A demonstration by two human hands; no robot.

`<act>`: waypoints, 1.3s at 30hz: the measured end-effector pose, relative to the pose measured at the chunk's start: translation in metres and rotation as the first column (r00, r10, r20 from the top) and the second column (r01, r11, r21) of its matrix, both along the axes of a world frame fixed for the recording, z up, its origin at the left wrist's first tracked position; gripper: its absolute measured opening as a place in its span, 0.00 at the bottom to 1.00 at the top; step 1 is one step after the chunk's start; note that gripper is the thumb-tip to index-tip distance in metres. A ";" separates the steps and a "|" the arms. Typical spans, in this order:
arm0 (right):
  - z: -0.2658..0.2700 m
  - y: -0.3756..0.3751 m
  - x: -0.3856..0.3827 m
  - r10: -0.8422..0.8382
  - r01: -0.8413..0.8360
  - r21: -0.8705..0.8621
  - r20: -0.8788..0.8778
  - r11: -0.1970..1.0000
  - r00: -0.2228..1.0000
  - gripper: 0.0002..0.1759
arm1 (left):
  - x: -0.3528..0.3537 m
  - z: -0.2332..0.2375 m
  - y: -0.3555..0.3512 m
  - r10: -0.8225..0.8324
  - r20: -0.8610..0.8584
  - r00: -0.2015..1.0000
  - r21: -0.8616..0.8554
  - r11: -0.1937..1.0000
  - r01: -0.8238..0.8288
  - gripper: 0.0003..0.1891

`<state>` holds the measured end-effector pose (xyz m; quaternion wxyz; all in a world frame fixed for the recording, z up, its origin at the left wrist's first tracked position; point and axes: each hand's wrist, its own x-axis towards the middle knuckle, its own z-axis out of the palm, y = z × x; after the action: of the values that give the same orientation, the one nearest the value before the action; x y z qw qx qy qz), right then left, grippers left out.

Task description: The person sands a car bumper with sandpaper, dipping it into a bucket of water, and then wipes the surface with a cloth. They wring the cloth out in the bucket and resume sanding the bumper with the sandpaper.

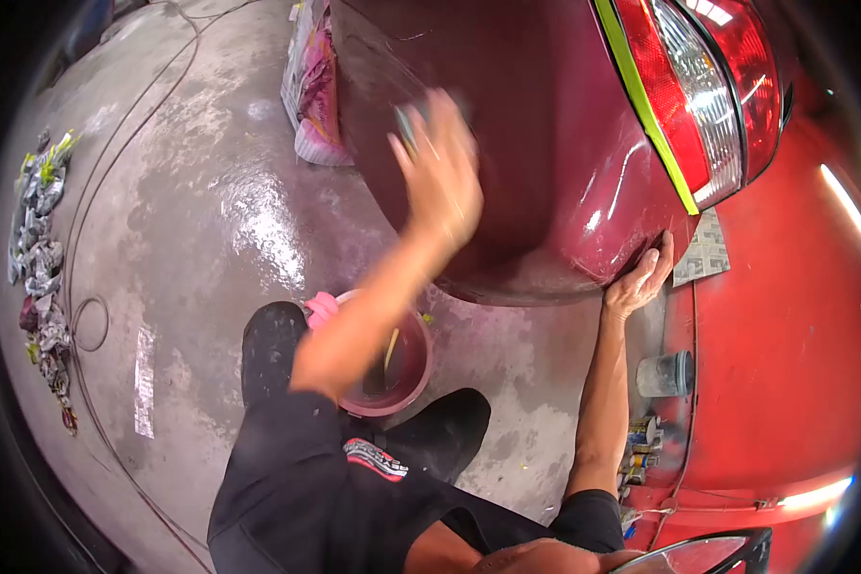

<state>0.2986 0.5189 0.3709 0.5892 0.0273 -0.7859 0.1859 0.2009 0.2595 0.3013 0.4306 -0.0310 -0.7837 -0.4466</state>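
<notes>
My left hand [440, 182] is over the dark maroon car body panel [512, 115], its fingers raised and smeared by motion. A thin blue-green edge shows between its fingers, too blurred to name. My right hand [638, 280] rests with its fingers flat against the panel's lower corner, below the tail light [703, 96]. Yellow-green masking tape [646, 110] runs along the edge of that light. The panel looks wet and glossy near the corner, duller toward the middle.
Below my left forearm a pink basin [421, 368] stands between my knees, a pink cloth [321, 309] at its rim. Crumpled masking paper [43, 249] lies far left beside a hose [78, 239]. A lidded container [665, 374] and several cans [641, 445] stand by the red wall [775, 383].
</notes>
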 end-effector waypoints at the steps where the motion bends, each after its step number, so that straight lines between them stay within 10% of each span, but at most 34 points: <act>1: 0.003 -0.001 -0.002 -0.005 0.005 0.000 -0.005 1.000 1.000 0.29 | 0.051 -0.013 0.033 -0.059 -0.095 0.994 -0.004 0.998 0.059 0.34; 6: 0.001 -0.001 -0.001 0.016 -0.016 -0.030 0.004 0.999 1.000 0.30 | 0.068 -0.031 0.023 -0.238 -0.289 0.927 -0.109 0.971 0.215 0.34; 10: 0.002 -0.004 0.001 -0.040 0.041 -0.042 0.027 0.998 0.999 0.30 | 0.029 -0.019 0.004 -0.160 -0.138 0.977 0.144 0.973 0.180 0.25; 16: 0.002 -0.002 0.001 -0.071 0.071 0.004 0.010 0.997 0.997 0.29 | 0.081 -0.144 0.053 -0.256 -0.328 0.910 0.048 0.957 0.286 0.32; 21: 0.003 -0.005 0.002 -0.060 0.060 0.023 -0.004 0.998 0.998 0.28 | 0.091 -0.003 0.061 -0.227 -0.400 0.888 -0.048 0.973 0.227 0.30; 24: 0.002 -0.002 0.005 -0.067 0.066 0.030 0.014 0.997 0.998 0.29 | 0.101 -0.006 0.059 -0.240 -0.331 0.912 0.063 0.959 0.275 0.29; 26: 0.005 -0.006 0.002 -0.051 0.050 0.027 0.003 0.998 0.999 0.30 | 0.110 -0.095 0.071 -0.235 -0.269 0.934 0.050 0.965 0.258 0.29; 33: 0.001 -0.001 0.006 -0.079 0.078 0.029 0.012 0.997 0.997 0.31 | 0.089 0.002 0.057 -0.230 -0.329 0.916 0.090 0.958 0.273 0.32; 39: 0.003 -0.001 0.004 -0.054 0.052 0.044 0.029 0.998 0.998 0.27 | 0.098 -0.082 0.066 -0.204 -0.334 0.920 0.026 0.974 0.226 0.33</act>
<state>0.3023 0.5184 0.3743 0.5810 0.0163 -0.7991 0.1536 0.2991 0.3252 0.2196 0.5044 -0.1770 -0.6779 -0.5047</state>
